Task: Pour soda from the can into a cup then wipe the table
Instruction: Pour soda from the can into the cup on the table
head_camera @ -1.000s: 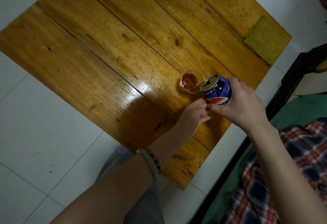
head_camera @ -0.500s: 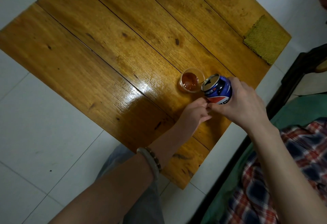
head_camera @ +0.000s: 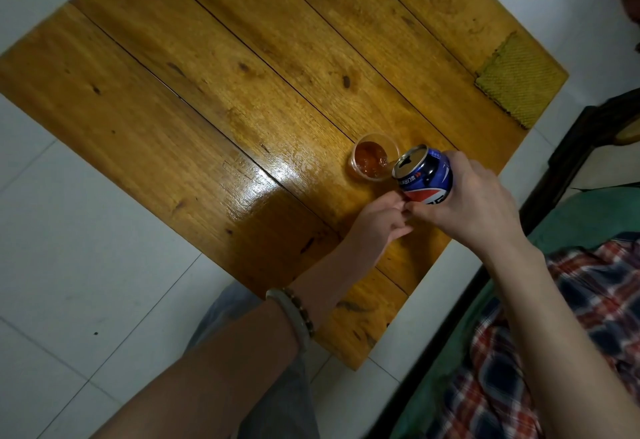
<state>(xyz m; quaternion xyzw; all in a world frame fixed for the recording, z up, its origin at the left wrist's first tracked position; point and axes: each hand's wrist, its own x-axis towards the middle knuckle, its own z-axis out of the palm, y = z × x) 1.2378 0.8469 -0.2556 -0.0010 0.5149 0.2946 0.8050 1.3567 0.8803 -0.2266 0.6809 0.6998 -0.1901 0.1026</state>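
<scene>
soda can [head_camera: 425, 175] sits wrapped in the right hand [head_camera: 474, 203], fingers curled round its blue body and thumb underneath, its long axis tipped so the open top leans left and away toward the cup [head_camera: 373, 160]. the can's mouth is just beside the cup's rim, which already holds brown soda. the left hand [head_camera: 377, 220] rests below, fingers loosely curled and touching the right thumb; whether it steadies anything i cannot tell. farther out on the wooden table [head_camera: 207, 99], well apart at the far right corner, lies the yellow-green cloth [head_camera: 519, 85], nearer the right hand for the wipe to come.
</scene>
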